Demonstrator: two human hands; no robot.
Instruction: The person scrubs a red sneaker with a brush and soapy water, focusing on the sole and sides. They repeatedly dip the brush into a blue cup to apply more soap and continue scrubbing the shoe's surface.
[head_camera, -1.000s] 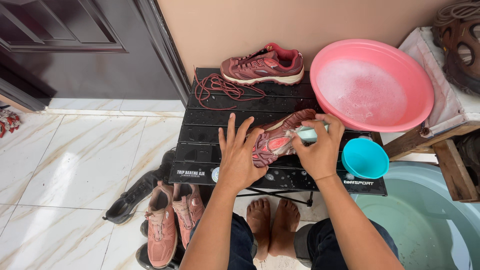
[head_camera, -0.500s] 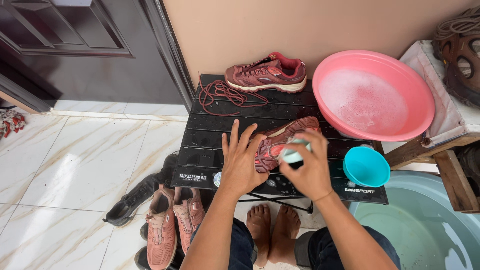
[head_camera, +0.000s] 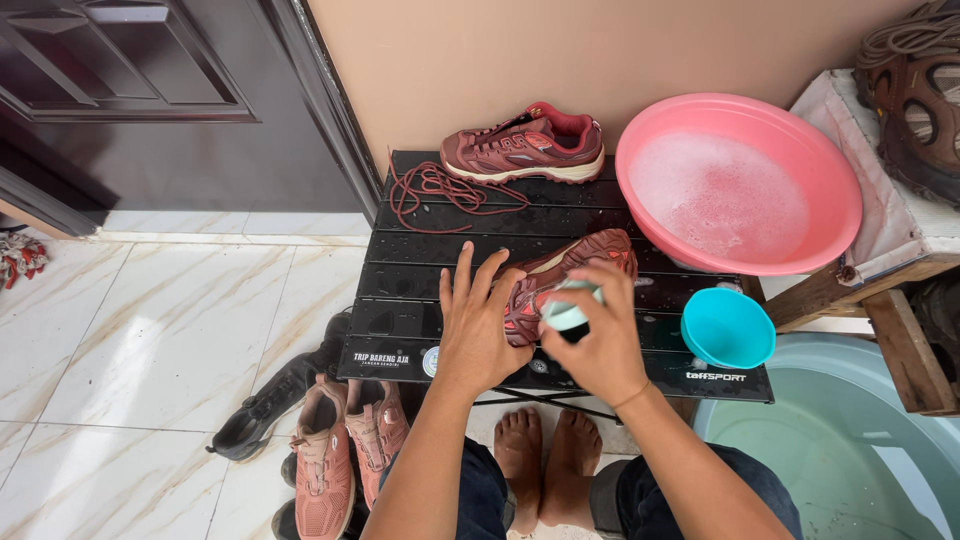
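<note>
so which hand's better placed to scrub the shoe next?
Right hand, probably: it holds the brush against the shoe. Left hand lies flat, pinning the shoe.

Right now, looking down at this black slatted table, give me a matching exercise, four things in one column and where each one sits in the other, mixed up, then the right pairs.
Things:
1. Maroon lace-up shoe with red lining
2. Round pink plastic basin of soapy water
3. Small turquoise plastic bowl
4. Loose dark red shoelace

Places:
A. Front right corner of the black slatted table
B. Back edge of the table, by the wall
C. Lying on the slats, left of the back shoe
D. Right side, overhanging the table

Pairs: 1-B, 2-D, 3-A, 4-C
</note>
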